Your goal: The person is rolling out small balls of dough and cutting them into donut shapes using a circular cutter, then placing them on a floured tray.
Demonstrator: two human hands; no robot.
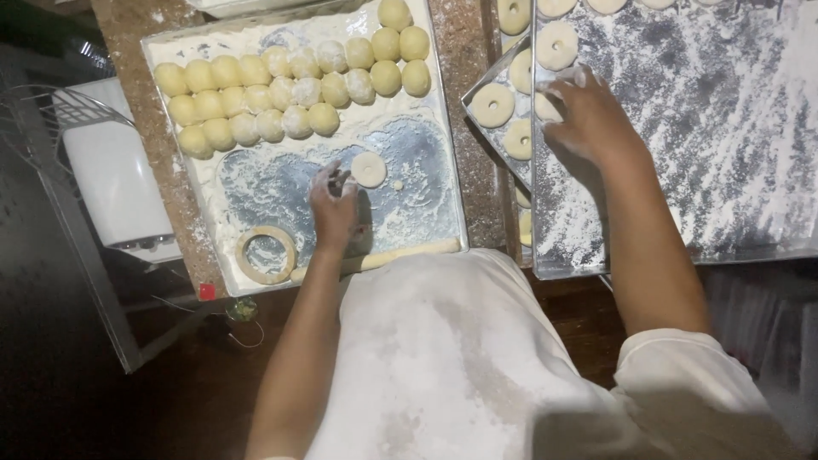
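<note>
Pinching something small and white (too blurred to identify), the left hand (334, 209) hovers beside 1 flattened dough disc (369, 169) on the floured tray (256, 183). The right hand (588, 111), fingers curled, touches a dough ring (545, 106) at the second tray's (682, 128) edge; whether that grip has closed is unclear.

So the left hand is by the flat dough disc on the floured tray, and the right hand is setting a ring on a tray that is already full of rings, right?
Not quite. The left hand is by the dough disc on the floured tray, and the right hand is at a ring. But the head view shows that tray mostly bare and floured, with rings only along its top edge.
</note>
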